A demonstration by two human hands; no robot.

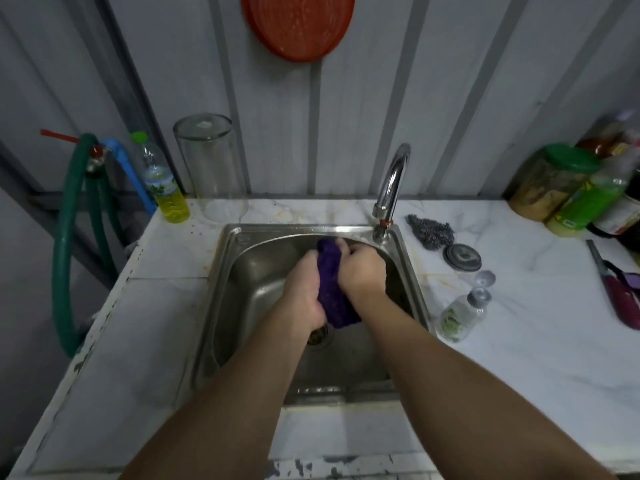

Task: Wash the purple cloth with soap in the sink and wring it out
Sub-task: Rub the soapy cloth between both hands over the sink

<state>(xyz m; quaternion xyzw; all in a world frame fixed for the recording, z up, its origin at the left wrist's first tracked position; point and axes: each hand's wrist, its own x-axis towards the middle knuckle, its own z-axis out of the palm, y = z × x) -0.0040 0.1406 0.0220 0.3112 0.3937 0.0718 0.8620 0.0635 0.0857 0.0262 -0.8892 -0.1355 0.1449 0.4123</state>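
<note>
The purple cloth [333, 289] is bunched into a thick roll above the steel sink [239, 271]. My left hand [304, 289] grips its lower part from the left. My right hand [362, 271] is clenched around its upper part from the right. Both ends of the cloth stick out past my fists. The chrome tap [391, 188] stands at the sink's back right corner; I see no water running from it. The drain [320, 336] shows just below the cloth.
A bottle of yellow liquid [166, 185] and a tall clear jar [209, 168] stand back left. On the right counter lie a steel scourer [431, 228], a sink plug [462, 257], a small tipped clear bottle [464, 313], jars and bottles [571, 188]. A green hose [69, 237] hangs left.
</note>
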